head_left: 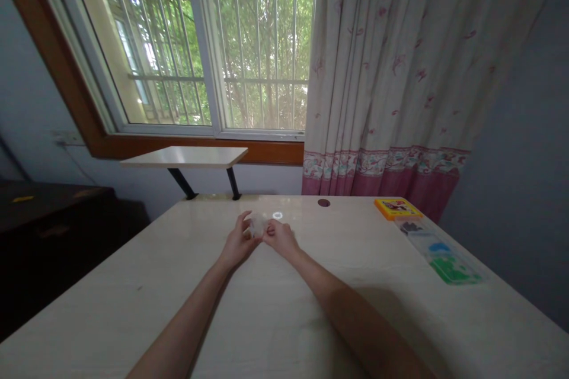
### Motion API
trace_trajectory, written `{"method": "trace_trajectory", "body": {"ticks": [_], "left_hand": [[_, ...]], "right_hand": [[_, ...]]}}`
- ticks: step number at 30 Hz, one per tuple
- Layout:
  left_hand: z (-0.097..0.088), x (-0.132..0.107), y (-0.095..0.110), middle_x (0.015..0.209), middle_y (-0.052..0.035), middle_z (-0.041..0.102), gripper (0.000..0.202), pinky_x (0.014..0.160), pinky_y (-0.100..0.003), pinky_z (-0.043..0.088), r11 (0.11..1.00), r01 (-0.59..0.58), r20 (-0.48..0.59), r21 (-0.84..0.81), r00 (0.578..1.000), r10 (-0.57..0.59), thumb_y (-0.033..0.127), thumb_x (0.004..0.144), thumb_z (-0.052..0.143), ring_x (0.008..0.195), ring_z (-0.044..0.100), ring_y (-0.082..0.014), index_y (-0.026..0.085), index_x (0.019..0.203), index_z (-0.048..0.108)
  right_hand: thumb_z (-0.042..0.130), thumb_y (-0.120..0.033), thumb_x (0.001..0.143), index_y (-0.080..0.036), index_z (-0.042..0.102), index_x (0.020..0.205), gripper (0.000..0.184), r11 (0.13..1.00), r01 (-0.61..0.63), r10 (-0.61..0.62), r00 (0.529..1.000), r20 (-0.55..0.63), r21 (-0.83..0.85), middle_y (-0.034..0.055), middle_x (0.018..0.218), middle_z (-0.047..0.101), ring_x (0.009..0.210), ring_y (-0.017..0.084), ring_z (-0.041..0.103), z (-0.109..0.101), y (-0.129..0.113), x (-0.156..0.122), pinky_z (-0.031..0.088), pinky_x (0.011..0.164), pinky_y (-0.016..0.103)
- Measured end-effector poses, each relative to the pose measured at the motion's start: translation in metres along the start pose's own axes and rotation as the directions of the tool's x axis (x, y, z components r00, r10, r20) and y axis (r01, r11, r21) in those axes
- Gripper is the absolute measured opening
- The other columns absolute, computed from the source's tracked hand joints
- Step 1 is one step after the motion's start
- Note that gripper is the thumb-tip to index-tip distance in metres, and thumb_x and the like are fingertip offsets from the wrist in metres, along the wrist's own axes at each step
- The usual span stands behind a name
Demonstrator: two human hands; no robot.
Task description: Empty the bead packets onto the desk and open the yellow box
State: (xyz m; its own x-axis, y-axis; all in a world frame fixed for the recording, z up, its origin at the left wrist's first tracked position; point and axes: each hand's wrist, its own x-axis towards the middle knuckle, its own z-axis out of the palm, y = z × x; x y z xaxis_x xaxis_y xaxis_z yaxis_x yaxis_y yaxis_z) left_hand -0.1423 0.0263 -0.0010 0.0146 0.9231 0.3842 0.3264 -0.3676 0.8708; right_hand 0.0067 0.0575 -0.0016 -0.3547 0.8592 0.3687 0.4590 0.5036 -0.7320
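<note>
Where fingers (276, 229) grip, pale object (257, 224), translucent, roundish

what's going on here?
A person works bare-handed over a pale table. The left hand holds a small translucent object; the right hand has its fingers at the object's right edge, too small to tell if they pinch it. Near the table's right edge lie a yellow-orange box and a clear case with dark, blue and green contents.
</note>
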Motion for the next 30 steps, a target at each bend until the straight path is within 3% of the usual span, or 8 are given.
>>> {"method": "trace_trajectory", "body": {"ticks": [4,12,18,22,30], "left_hand": [[-0.009,0.000,-0.001,0.115,-0.0112,0.051,0.052,0.084,-0.035,0.046,0.996,-0.035,0.022,0.079,0.999,0.033,0.026,0.065,0.063,0.113,0.046,-0.0241,0.020,0.110,0.037],[-0.020,-0.006,0.007,0.111,-0.0093,0.056,0.051,0.078,-0.032,0.049,0.993,-0.040,0.117,0.114,0.993,0.026,0.022,0.067,0.057,0.093,0.060,-0.0212,0.020,0.115,0.042],[-0.019,-0.004,-0.002,0.111,-0.0097,0.055,0.050,0.080,-0.035,0.048,0.989,-0.047,0.093,0.142,0.995,0.034,0.022,0.066,0.056,0.096,0.058,-0.0229,0.018,0.115,0.044],[-0.019,-0.005,0.005,0.109,-0.0098,0.056,0.050,0.078,-0.034,0.049,0.988,-0.041,0.061,0.152,0.998,0.032,0.022,0.065,0.057,0.096,0.058,-0.0236,0.018,0.114,0.047],[-0.013,-0.001,0.014,0.118,-0.0106,0.052,0.056,0.082,-0.033,0.048,0.996,-0.019,-0.054,-0.092,0.998,0.014,0.021,0.065,0.059,0.105,0.053,-0.0227,0.018,0.119,0.044]], "right_hand": [[0.056,-0.014,0.072,-0.020,0.059,0.097,0.026,0.999,-0.037,0.036,0.998,-0.048,-0.022,0.0013,0.079,0.067,0.071,0.013,0.063,-0.001,0.003,0.002,0.045,0.062,0.020],[0.049,-0.011,0.072,-0.020,0.058,0.100,0.031,0.998,-0.040,0.035,0.994,-0.108,-0.050,0.0007,0.080,0.066,0.071,0.013,0.060,-0.004,0.004,0.000,0.042,0.064,0.019],[0.048,-0.007,0.072,-0.023,0.059,0.104,0.037,0.997,-0.025,0.018,0.996,-0.090,-0.068,0.0012,0.091,0.066,0.081,0.014,0.061,-0.005,0.003,-0.001,0.043,0.074,0.021],[0.046,-0.008,0.074,-0.022,0.057,0.106,0.037,0.998,-0.001,-0.005,0.996,-0.092,-0.064,0.0017,0.098,0.065,0.087,0.015,0.060,-0.005,0.002,-0.001,0.043,0.079,0.023],[0.044,-0.017,0.079,-0.022,0.050,0.110,0.032,0.996,0.087,-0.079,0.977,-0.198,0.033,0.0007,0.103,0.062,0.097,0.013,0.057,-0.007,-0.001,-0.003,0.043,0.084,0.025]]}}
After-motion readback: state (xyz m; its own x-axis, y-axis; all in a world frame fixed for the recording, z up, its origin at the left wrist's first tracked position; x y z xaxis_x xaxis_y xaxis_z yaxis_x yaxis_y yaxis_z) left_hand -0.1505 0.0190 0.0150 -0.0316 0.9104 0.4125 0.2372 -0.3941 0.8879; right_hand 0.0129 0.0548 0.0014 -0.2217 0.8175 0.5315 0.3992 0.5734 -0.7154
